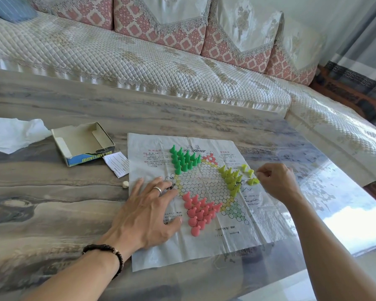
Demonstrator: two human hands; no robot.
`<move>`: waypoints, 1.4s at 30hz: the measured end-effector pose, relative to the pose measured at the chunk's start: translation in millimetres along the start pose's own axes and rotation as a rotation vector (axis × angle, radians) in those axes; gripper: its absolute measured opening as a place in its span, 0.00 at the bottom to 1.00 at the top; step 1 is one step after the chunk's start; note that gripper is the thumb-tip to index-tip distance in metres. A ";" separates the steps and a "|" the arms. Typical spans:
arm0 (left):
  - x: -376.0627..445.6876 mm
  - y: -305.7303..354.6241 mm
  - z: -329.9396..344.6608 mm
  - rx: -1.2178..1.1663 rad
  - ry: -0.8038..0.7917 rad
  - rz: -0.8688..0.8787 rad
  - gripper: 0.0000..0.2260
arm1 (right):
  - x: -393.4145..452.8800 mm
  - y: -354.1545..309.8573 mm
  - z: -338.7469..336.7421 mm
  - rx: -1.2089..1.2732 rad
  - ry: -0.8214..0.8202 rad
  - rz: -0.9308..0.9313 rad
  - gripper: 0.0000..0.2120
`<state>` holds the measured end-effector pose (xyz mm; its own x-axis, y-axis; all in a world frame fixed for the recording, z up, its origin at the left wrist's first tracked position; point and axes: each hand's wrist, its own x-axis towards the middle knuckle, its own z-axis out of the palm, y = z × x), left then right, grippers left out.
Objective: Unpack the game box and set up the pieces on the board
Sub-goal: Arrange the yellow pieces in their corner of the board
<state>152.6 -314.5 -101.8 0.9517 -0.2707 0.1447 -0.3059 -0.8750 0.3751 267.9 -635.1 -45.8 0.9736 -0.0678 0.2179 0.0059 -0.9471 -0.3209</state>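
A thin paper game board point(204, 244) with a hexagonal star grid lies flat on the table. Green pieces point(183, 158) stand in a cluster at its far left corner, pink pieces point(199, 212) near the front, and yellow-green pieces point(231, 178) at the right, a few of them point(251, 175) loose off the grid. My left hand point(148, 211) presses flat on the board's left side, fingers spread. My right hand point(277, 181) hovers at the board's right edge, fingers curled, right beside the loose yellow-green pieces; whether it pinches one is hidden.
The open cardboard game box point(63, 148) sits at the back left, a folded leaflet point(117, 164) and a small white die point(125, 184) beside it. Crumpled white plastic point(11, 133) lies at the far left. A quilted sofa point(117, 55) runs behind the table.
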 end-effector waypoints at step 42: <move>-0.2 0.5 -0.6 0.006 0.008 0.004 0.32 | -12.2 -10.5 9.5 0.117 -0.107 -0.022 0.06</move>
<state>152.2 -314.7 -101.1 0.9501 -0.2712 0.1540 -0.3099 -0.8762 0.3692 258.1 -621.3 -53.9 0.9917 -0.0081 0.1286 0.0475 -0.9045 -0.4237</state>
